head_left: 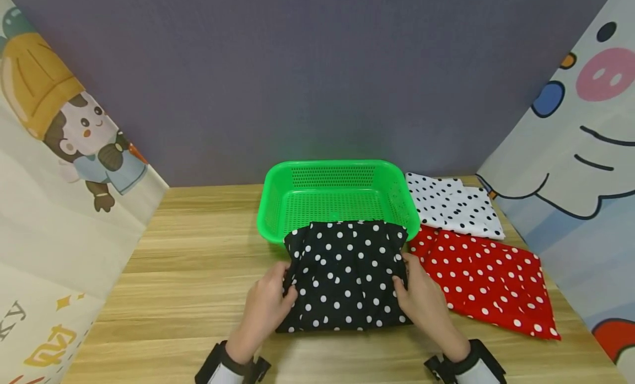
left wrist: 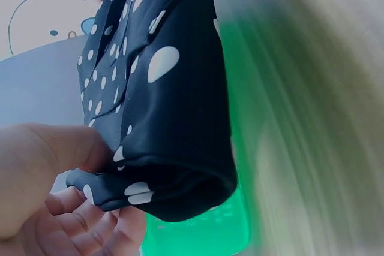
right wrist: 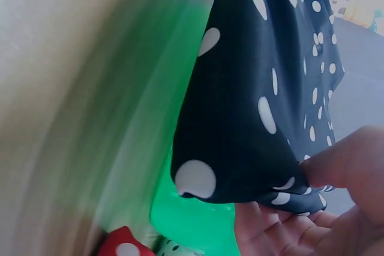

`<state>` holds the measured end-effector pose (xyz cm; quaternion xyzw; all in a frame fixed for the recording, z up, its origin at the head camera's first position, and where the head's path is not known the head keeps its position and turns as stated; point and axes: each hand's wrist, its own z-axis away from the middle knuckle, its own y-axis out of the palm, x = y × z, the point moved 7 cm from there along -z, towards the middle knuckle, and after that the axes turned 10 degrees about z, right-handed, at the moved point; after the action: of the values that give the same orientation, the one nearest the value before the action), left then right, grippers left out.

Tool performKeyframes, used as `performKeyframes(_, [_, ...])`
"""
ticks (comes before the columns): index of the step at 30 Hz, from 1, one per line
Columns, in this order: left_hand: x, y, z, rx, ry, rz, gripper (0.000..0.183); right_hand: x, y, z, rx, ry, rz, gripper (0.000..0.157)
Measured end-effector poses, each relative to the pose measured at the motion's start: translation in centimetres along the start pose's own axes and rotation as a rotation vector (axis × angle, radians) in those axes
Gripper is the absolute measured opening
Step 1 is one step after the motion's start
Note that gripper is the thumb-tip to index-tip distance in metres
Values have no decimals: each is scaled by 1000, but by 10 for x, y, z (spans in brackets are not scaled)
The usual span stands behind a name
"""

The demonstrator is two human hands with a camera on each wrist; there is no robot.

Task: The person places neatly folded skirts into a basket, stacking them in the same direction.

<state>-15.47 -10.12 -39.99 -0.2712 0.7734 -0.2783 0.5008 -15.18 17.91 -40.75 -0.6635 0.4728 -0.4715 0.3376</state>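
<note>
A folded black cloth with white dots (head_left: pixel 347 279) is held up between both hands, its far edge overlapping the near rim of a green plastic basket (head_left: pixel 285 169) in the head view. My left hand (head_left: pixel 268 298) pinches the cloth's left side, thumb on top and fingers beneath, as the left wrist view shows. On the opposite side my right hand (head_left: pixel 421 293) grips the cloth the same way, thumb above and fingers under it in the right wrist view. The part of the basket behind the cloth is hidden.
Right of the basket lies a folded white cloth with black dots (head_left: pixel 451 205). A red cloth with white dots (head_left: pixel 488 279) lies nearer, touching it. Everything stands on a wooden table (head_left: pixel 198 252), with a grey wall (head_left: pixel 317 75) behind and printed panels at both sides.
</note>
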Motion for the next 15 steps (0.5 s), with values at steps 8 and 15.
performKeyframes(8, [-1, -6, -17, -36, 29, -22, 39, 4, -4, -18, -19, -24, -18, 55])
performKeyframes(15, [-4, -10, -35, -31, 35, -34, 40, 6, -7, -34, -7, -33, -34, 53])
